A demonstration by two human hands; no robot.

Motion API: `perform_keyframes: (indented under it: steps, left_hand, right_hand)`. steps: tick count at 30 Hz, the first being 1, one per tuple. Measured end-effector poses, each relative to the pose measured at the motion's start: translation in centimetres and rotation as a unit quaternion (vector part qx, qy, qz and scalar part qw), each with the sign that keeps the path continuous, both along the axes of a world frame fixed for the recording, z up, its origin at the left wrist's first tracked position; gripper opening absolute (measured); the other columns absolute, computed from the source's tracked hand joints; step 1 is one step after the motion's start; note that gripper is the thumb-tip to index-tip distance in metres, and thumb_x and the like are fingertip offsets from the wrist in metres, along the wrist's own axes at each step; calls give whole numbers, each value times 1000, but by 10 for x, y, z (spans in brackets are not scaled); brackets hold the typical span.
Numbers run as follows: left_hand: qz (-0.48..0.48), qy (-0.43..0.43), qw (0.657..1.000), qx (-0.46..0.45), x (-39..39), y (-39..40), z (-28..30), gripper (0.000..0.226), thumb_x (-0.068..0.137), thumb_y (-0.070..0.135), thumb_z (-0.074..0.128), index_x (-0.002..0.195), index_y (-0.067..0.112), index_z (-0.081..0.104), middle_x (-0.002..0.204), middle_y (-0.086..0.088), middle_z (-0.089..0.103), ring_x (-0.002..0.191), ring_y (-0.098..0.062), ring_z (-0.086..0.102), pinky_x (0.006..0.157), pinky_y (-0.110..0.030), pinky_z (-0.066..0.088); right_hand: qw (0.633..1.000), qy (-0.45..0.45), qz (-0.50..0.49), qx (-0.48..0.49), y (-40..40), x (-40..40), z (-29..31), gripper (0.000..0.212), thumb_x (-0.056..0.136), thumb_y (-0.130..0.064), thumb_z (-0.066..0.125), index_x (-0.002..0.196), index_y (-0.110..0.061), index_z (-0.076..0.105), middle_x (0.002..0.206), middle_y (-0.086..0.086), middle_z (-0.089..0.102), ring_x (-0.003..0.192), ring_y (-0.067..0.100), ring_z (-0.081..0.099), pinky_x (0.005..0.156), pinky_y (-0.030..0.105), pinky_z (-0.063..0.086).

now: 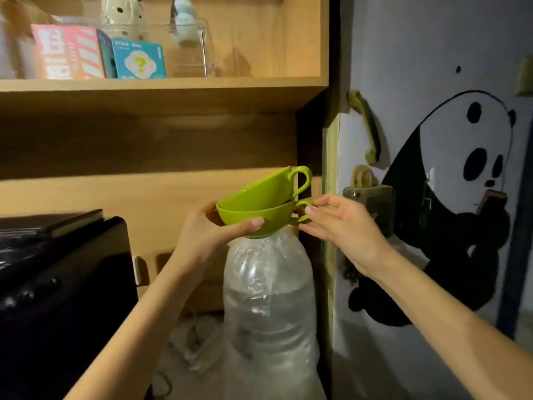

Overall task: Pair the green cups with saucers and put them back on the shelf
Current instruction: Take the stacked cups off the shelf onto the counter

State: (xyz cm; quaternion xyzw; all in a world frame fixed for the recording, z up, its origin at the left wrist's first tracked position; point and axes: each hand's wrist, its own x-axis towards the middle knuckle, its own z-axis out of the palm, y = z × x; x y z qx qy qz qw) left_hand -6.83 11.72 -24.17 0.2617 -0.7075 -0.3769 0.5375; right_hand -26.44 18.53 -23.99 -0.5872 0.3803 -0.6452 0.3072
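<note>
Two green cups are nested, the upper cup [268,186] tilted inside the lower cup [259,216]. They sit on top of a large plastic-wrapped water bottle [268,298]. My left hand [213,229] grips the lower cup's left side, thumb across its front. My right hand [340,223] pinches the lower cup's handle at the right. No saucers are in view.
A wooden shelf [161,88] above carries coloured boxes [138,59], a clear container and figurines. A black appliance [63,284] stands at the left. A door with a panda drawing [461,197], a handle and a padlock is at the right. Cables lie on the floor.
</note>
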Motion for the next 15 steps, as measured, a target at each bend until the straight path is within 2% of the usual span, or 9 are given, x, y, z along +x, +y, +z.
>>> perform_keyframes:
  steps: [3, 5, 7, 10, 12, 15]
  left_hand:
    - [27, 6, 999, 31, 4, 8, -46, 77, 37, 39, 84, 108, 19, 64, 100, 1, 74, 91, -9, 69, 76, -24, 55]
    - [53, -1, 997, 50, 6, 15, -75, 81, 35, 38, 87, 110, 22, 60, 105, 6, 70, 95, -6, 67, 80, -23, 54]
    - [74, -14, 995, 71, 10, 20, -103, 93, 35, 36, 91, 119, 20, 52, 112, 6, 66, 100, -5, 63, 83, -21, 53]
    - [85, -45, 990, 106, 16, 27, -148, 107, 32, 36, 89, 127, 12, 47, 119, 0, 62, 107, -11, 61, 91, -29, 51]
    - [76, -49, 986, 136, 20, 35, -178, 106, 27, 39, 84, 123, 12, 48, 115, 1, 63, 103, -6, 62, 89, -23, 52]
    - [61, -56, 980, 183, 23, 48, -222, 94, 25, 36, 82, 112, 21, 49, 103, 12, 62, 87, 11, 61, 72, -5, 48]
  right_hand:
    - [998, -30, 16, 44, 5, 3, -38, 11, 87, -4, 54, 93, -11, 60, 105, 15, 67, 97, 19, 68, 80, 21, 57]
    - [996, -42, 28, 77, 8, 5, -64, 13, 87, -4, 54, 96, -11, 60, 107, 16, 66, 101, 21, 66, 81, 21, 57]
    - [991, -57, 42, 111, 11, 8, -91, 14, 86, -3, 54, 95, -12, 59, 107, 16, 65, 102, 22, 65, 84, 23, 56]
    - [982, -80, 56, 162, 18, 11, -134, 15, 85, 0, 55, 92, -12, 59, 100, 13, 67, 94, 18, 68, 87, 27, 55]
    - [976, -85, 60, 193, 23, 11, -162, 17, 84, 3, 54, 89, -12, 58, 93, 10, 68, 84, 12, 70, 85, 28, 55]
    - [966, -35, 63, 249, 31, 8, -200, 18, 82, 3, 58, 89, -13, 60, 91, 8, 70, 84, 16, 69, 87, 30, 55]
